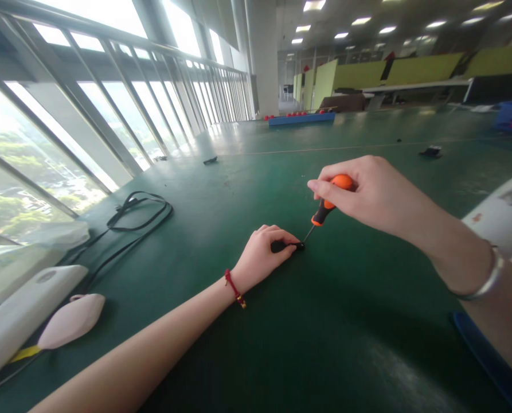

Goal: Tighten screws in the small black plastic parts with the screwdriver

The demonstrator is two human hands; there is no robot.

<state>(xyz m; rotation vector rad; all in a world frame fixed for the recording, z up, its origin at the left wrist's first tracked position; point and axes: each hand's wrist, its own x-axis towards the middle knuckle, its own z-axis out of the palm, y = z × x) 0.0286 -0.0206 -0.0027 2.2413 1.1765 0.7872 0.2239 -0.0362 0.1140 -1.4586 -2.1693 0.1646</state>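
My right hand is closed around the handle of an orange and black screwdriver. The screwdriver tilts, its thin metal shaft pointing down and to the left. Its tip meets the end of a small black part on the green tabletop. Pinched between the thumb and fingers of my left hand, that black part is mostly hidden, so I cannot tell its kind. The left hand rests low against the table.
A looped black cable, a white power strip and a pale pink rounded object lie at the left. Far back stands a blue tray with red pieces. Small black parts are scattered about. A blue edge shows at lower right.
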